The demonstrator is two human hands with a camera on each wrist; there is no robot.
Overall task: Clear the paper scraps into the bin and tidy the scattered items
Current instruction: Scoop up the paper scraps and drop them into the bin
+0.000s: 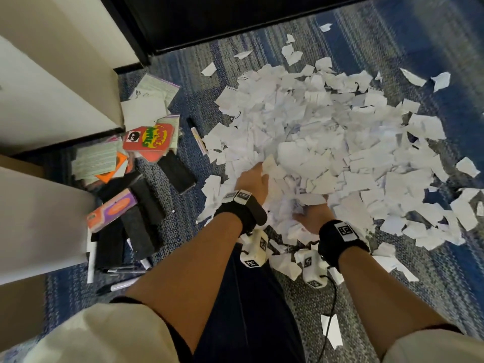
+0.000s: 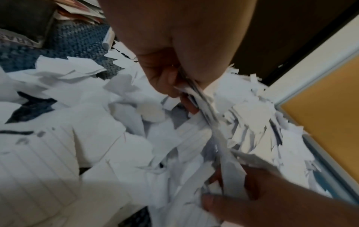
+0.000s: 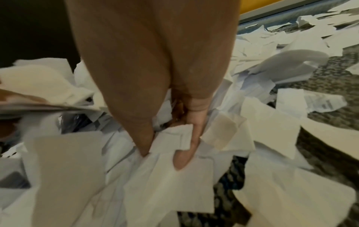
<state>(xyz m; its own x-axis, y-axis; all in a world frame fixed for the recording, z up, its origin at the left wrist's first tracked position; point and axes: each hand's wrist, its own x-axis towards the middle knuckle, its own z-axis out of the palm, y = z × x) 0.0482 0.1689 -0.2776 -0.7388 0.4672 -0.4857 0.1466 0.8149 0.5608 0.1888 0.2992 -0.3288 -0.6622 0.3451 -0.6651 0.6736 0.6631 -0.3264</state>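
Observation:
A broad heap of torn white paper scraps [image 1: 314, 132] covers the blue carpet in front of me. Both hands are pushed into its near edge. My left hand [image 1: 252, 179] has its fingers buried among the scraps; in the left wrist view that left hand [image 2: 186, 92] curls round a sheaf of scraps [image 2: 116, 138]. My right hand [image 1: 313, 217] sits palm up under the pile; in the right wrist view the right hand [image 3: 163, 153] pinches scraps [image 3: 174, 192] between thumb and finger. No bin shows in any view.
Left of the heap lie a red card box [image 1: 148, 138], an orange-purple box [image 1: 112, 209], black flat blocks [image 1: 176, 172], lined index cards [image 1: 94, 159] and markers [image 1: 197, 134]. White furniture panels [image 1: 52, 100] stand at the left. A dark door base [image 1: 235, 22] runs across the back.

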